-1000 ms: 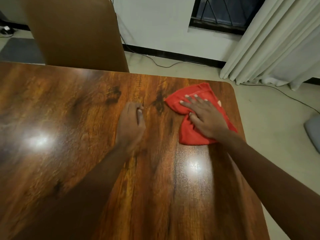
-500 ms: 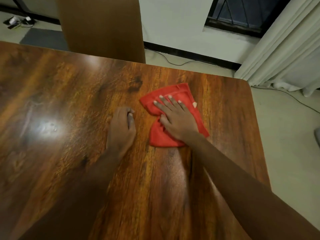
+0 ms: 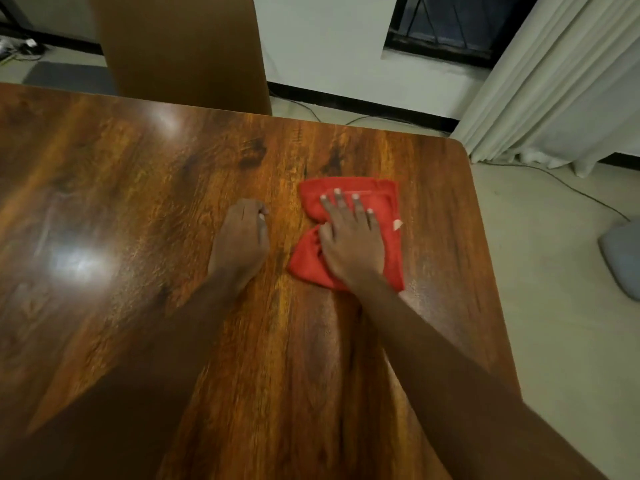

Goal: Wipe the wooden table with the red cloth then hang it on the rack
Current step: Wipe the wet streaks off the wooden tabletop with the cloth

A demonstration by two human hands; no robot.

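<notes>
The fingers (image 3: pixel 341 206) of the right hand (image 3: pixel 349 244) lie straight and slightly spread, pressed flat on the red cloth (image 3: pixel 389 206). They press the cloth rather than grip it.

In the head view, the cloth lies bunched on the wooden table (image 3: pixel 138 209), at about 1 o'clock from the middle of the frame and near the table's far right corner. The left hand (image 3: pixel 240 244) rests on the bare wood at the cloth's 9 o'clock, just beside it but not touching. Its fingers are curled under and hold nothing.

The step in hand looks like the wiping. To do it well, the person would keep the palm flat so the whole cloth drags evenly, spread the bunched folds to cover more wood, and work in overlapping passes. The left hand could brace on the table. The large stretch of table toward 9 o'clock probably needs passes too.

The table top is glossy, dark-grained wood with two bright glare patches at 9 and 10 o'clock. A brown chair back (image 3: pixel 180 46) stands at 11 o'clock. A dark window (image 3: pixel 450 26) is at 1 o'clock and a pale curtain (image 3: pixel 554 81) at 2 o'clock. A thin cable (image 3: pixel 571 186) runs across the light floor, and a grey object (image 3: pixel 623 254) lies at 3 o'clock. No rack is in view.
</notes>
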